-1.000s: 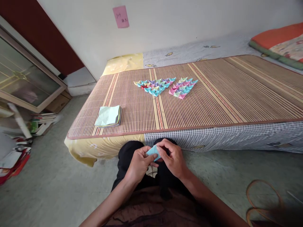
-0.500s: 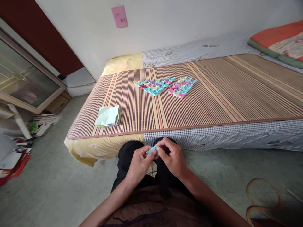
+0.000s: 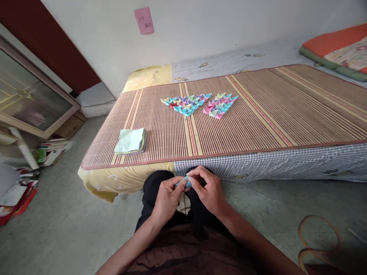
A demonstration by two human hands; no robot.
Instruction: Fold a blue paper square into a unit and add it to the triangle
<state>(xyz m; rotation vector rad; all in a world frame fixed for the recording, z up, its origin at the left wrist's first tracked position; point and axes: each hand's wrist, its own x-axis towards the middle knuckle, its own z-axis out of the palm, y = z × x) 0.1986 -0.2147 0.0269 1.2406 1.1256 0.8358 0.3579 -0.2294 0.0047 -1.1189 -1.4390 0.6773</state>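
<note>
Brown garment [image 3: 169, 252], patterned: worn by the person, nearest the camera.

Black trousers [image 3: 153, 194], one pair: knees against the bed's near side, below and around the hands.

Left hand [image 3: 168, 195], one: fingers drawn together in a pinch on the left part of the paper, thumb laid over its near face.

Right hand [image 3: 210, 191], one: thumb and forefinger meeting at the upper right end, no visible gap between them; remaining fingers loosely curled.

Small blue folded paper [image 3: 188, 183], one: held off the bed, over the gap between the knees, directly between the two sets of fingertips. Neither hand is nearer; both touch it. Its visible long axis appears to slant from lower left to upper right, crosswise from one hand to the other. Much of it is covered by the thumbs; exact fold cannot be told.

Stack of square paper [image 3: 130, 141], pale green sheet uppermost: on the near left part of the mat, forward and left of the left hand, well apart from it.

Striped mat [image 3: 160, 133], one: spread on the bed.

Folded paper units, multicoloured, pointed, in two groups: larger group [image 3: 187, 105] on the left, smaller group [image 3: 220, 107] just beside it on the right; both farther off than the stack.

Pink paper note [image 3: 144, 21], handwritten: on the wall beyond.
</note>
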